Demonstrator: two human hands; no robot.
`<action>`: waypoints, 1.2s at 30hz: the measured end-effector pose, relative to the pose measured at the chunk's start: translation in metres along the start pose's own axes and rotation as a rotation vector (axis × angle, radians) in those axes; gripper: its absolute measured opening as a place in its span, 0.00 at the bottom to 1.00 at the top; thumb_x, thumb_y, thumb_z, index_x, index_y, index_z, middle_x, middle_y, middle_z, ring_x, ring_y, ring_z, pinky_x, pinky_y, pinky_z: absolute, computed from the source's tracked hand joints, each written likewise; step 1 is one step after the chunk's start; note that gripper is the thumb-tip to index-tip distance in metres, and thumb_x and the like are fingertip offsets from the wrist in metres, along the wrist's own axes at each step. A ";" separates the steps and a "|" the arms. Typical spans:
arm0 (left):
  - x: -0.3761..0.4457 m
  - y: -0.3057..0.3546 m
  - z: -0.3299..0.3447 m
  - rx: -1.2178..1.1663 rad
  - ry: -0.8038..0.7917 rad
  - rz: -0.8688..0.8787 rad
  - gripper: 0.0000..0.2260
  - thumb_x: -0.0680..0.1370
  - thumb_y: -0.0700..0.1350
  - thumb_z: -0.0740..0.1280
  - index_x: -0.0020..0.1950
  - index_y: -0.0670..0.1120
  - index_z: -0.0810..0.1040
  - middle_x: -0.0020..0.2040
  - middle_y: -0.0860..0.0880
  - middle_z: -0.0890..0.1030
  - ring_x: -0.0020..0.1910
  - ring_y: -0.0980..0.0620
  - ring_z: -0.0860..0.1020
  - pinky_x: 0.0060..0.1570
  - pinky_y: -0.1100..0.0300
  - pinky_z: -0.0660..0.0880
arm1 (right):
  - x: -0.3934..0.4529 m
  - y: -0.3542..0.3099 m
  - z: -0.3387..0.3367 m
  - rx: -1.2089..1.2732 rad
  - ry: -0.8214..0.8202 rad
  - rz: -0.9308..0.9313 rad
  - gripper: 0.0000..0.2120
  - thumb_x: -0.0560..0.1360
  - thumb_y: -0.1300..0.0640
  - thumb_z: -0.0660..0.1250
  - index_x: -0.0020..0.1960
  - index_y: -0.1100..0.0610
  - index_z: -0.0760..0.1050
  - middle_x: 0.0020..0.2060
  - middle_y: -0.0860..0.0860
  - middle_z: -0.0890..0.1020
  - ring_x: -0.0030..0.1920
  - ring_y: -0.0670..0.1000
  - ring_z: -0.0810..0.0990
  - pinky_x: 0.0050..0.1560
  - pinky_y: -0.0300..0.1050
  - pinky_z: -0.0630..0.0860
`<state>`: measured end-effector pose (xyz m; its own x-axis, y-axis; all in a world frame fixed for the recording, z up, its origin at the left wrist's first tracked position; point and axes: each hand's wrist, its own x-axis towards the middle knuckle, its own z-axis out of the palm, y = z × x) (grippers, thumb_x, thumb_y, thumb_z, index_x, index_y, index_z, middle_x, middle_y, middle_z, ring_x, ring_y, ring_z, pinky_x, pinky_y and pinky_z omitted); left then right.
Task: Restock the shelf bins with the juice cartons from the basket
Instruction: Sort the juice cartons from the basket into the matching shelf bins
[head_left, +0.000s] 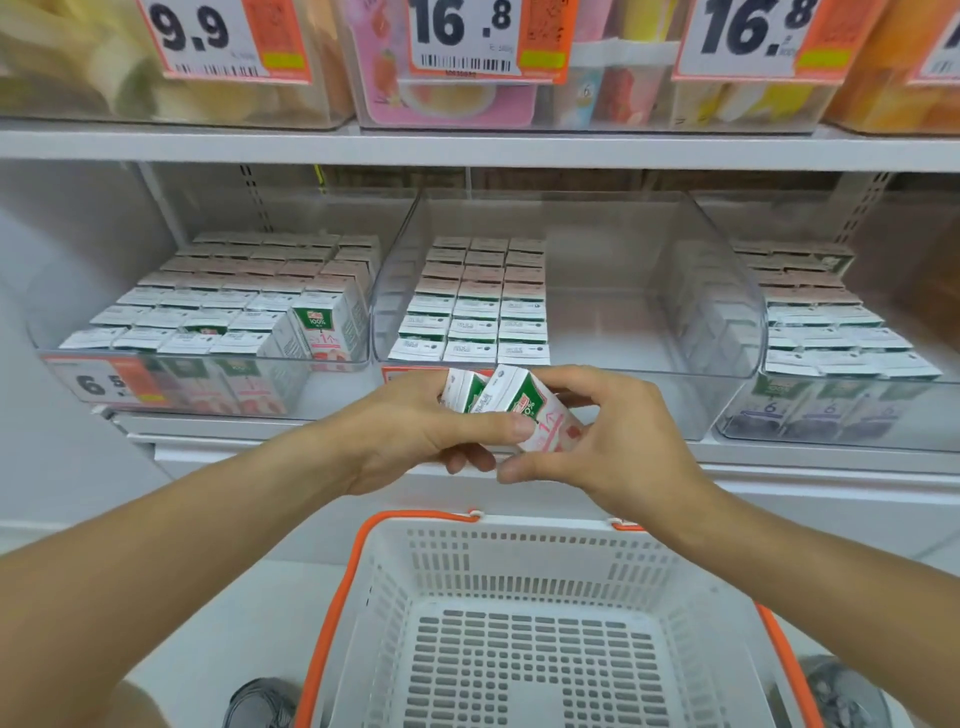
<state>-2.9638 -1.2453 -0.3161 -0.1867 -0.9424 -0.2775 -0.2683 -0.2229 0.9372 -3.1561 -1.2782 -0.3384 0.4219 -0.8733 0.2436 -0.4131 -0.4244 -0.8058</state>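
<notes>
Left hand: the left hand curls round two small white, green and pink juice cartons, thumb across the front one.
Right hand: the right hand pinches the same cartons from the right, fingers on top, thumb below.
Cartons' place: held in front of the middle clear plastic shelf bin, above the basket.
Middle bin: three columns of cartons fill its left part.
Neighbouring bins: the left clear bin and right clear bin hold rows of cartons.
Basket: the white perforated plastic basket with orange rim sits below the hands; no cartons show inside.
</notes>
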 end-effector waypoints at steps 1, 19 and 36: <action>0.000 0.001 -0.001 0.016 0.018 0.001 0.07 0.73 0.43 0.76 0.50 0.45 0.84 0.45 0.43 0.85 0.38 0.50 0.78 0.34 0.61 0.71 | 0.001 0.000 -0.001 -0.013 -0.015 0.006 0.29 0.50 0.47 0.86 0.48 0.34 0.79 0.44 0.38 0.84 0.48 0.40 0.80 0.43 0.34 0.77; -0.031 0.018 -0.040 0.316 0.112 0.140 0.25 0.62 0.60 0.77 0.53 0.49 0.78 0.45 0.46 0.86 0.47 0.39 0.84 0.50 0.39 0.80 | -0.002 -0.015 0.004 0.322 -0.275 -0.061 0.26 0.68 0.60 0.79 0.64 0.49 0.79 0.55 0.42 0.85 0.56 0.43 0.82 0.44 0.37 0.80; -0.055 0.016 -0.174 0.442 0.530 0.310 0.31 0.65 0.44 0.80 0.66 0.48 0.74 0.57 0.49 0.83 0.56 0.53 0.83 0.57 0.57 0.79 | 0.049 0.022 0.015 -0.459 0.114 -0.450 0.11 0.70 0.68 0.75 0.48 0.56 0.84 0.40 0.47 0.84 0.43 0.50 0.77 0.45 0.40 0.71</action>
<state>-2.7936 -1.2405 -0.2486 0.1340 -0.9643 0.2284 -0.6520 0.0878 0.7531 -3.1322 -1.3266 -0.3519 0.5560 -0.5960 0.5793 -0.5297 -0.7912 -0.3055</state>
